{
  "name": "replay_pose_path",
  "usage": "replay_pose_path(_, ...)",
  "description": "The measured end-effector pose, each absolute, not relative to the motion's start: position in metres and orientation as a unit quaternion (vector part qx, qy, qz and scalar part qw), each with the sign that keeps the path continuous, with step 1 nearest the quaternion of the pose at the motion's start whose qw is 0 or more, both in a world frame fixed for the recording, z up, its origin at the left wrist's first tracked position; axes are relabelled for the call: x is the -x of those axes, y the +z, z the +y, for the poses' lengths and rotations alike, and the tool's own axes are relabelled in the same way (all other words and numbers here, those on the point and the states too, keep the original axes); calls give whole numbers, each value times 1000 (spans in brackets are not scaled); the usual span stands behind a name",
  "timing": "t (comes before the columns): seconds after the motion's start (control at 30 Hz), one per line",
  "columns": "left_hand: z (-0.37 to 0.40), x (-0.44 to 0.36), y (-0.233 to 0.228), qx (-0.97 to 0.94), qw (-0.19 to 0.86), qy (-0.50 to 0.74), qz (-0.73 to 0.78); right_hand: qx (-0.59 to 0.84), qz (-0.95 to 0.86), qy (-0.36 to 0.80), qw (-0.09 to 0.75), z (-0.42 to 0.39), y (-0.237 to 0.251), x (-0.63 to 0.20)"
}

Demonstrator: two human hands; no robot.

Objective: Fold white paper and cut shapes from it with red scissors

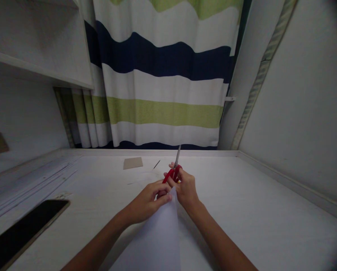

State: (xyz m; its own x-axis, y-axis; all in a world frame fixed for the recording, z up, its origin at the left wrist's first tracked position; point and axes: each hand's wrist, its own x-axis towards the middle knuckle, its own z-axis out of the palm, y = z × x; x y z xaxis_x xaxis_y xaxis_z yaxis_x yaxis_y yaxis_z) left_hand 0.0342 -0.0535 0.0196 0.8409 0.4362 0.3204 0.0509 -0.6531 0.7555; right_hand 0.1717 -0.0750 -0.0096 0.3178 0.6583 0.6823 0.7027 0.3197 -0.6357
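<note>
My right hand (pixel 185 188) grips red-handled scissors (pixel 174 171) whose metal blades point up and away, closed together. My left hand (pixel 148 199) pinches the top corner of a white sheet of paper (pixel 157 237) that runs down toward me between my forearms. Both hands meet over the middle of the white table (pixel 255 210), with the paper's tip right below the scissor handles.
A dark phone (pixel 24 229) lies at the near left of the table. A small tan card piece (pixel 132 163) and thin slivers lie near the back edge. A striped curtain (pixel 163 82) hangs behind, a shelf (pixel 38 71) at upper left, a wall on the right.
</note>
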Motion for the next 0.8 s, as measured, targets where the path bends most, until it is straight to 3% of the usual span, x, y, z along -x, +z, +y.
replay_pose_path(0.4, -56, -33, 22, -872, 392, 253, 148, 582, -597, -53, 550, -74, -7, -171)
replay_pose_path(0.6, -54, -32, 20, -875, 380, 249, 165, 603, -599, -159, 503, -78, -1, -184)
replay_pose_path(0.8, -55, -35, 18, -861, 406, 262, 158, 670, -577, -79, 460, -80, -2, -183)
